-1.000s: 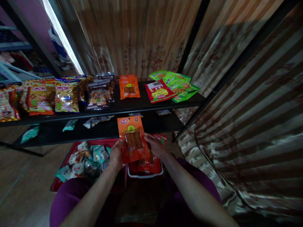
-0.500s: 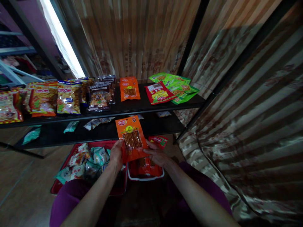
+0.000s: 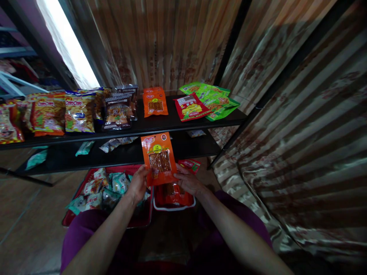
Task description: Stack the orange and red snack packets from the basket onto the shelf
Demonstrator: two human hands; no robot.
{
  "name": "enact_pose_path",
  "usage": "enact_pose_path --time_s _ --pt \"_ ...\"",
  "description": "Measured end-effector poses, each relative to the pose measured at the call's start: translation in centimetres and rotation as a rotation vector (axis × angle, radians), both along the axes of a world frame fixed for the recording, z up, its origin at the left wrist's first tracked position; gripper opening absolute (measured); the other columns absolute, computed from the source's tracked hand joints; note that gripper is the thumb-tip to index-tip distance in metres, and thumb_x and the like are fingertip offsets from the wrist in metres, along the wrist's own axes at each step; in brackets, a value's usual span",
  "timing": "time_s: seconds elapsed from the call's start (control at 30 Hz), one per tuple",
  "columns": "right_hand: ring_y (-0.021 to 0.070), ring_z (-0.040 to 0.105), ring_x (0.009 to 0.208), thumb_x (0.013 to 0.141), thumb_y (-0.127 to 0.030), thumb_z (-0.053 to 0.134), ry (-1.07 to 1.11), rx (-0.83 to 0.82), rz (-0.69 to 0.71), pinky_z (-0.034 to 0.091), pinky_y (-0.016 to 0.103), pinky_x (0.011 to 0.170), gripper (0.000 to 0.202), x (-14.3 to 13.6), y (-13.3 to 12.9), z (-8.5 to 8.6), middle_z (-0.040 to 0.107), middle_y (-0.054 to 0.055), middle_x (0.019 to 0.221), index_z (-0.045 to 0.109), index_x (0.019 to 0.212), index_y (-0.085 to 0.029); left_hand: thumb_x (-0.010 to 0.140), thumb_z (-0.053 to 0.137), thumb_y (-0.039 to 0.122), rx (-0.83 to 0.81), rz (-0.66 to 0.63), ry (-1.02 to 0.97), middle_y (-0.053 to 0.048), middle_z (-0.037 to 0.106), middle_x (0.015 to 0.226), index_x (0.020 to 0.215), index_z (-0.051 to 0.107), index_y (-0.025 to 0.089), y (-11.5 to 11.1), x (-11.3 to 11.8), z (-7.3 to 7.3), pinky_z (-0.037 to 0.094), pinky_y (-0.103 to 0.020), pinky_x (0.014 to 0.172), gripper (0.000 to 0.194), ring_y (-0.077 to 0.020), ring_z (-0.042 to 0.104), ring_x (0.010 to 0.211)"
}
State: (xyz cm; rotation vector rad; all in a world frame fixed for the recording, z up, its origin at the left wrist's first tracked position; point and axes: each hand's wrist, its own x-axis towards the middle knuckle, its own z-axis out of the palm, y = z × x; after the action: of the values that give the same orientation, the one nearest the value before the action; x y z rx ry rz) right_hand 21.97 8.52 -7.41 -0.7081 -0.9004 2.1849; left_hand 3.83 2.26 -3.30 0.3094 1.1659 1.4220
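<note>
Grip on each side was pinched onto an edge of a flat, orange, rectangular plastic packet (image 3: 159,158) with a clear window showing brown sticks: the left hand (image 3: 138,186) at its lower left, the right hand (image 3: 187,181) at its lower right. That packet was held up with its printed face toward the camera, in front of a long black two-tier shelf (image 3: 160,125). Just below it sat a red container with a white rim (image 3: 174,209), holding glossy orange packets (image 3: 179,198). Beside that, to the left, a red plastic basket (image 3: 151,210) held small white-and-green wrapped packets (image 3: 119,183). On the upper tier, matching orange pouches (image 3: 155,102) lay between dark brown packets (image 3: 117,112) and a red pouch (image 3: 191,107).
</note>
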Motion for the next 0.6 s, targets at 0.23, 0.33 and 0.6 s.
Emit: enact_pose_path --time_s 0.23,0.33,0.6 --pt "0.0156 0.067 0.084 0.060 -0.019 0.076 0.014 0.007 0.035 0.051 0.031 0.079 0.044 -0.7 -0.2 0.1 0.071 0.001 0.100 0.066 0.103 -0.025 0.052 0.071 0.006 0.057 -0.028 0.059 -0.005 0.073 0.085 0.091 0.067 0.016 -1.1 0.0 -0.3 0.050 -0.028 0.069 0.040 -0.0186 0.067 0.075" --pt "0.0161 0.067 0.084 0.060 -0.018 0.075 0.011 -0.007 0.030 0.051 0.031 0.078 0.047 -0.8 -0.3 0.2 0.072 0.001 0.098 0.065 0.105 -0.026 0.052 0.071 0.007 0.067 -0.012 0.058 -0.004 0.073 0.084 0.090 0.068 0.017 -1.3 0.0 -0.3 0.050 -0.028 0.069 0.040 -0.0185 0.067 0.075" --pt "0.0157 0.067 0.078 0.056 -0.021 0.078 -0.032 -0.074 -0.034 0.050 0.030 0.075 0.044 -0.5 -0.6 0.7 0.073 -0.002 0.087 0.067 0.099 -0.027 0.054 0.071 0.009 0.090 -0.040 0.058 -0.004 0.074 0.085 0.094 0.068 0.018 -1.5 0.1 -1.0 0.050 -0.028 0.071 0.041 -0.0194 0.068 0.078"
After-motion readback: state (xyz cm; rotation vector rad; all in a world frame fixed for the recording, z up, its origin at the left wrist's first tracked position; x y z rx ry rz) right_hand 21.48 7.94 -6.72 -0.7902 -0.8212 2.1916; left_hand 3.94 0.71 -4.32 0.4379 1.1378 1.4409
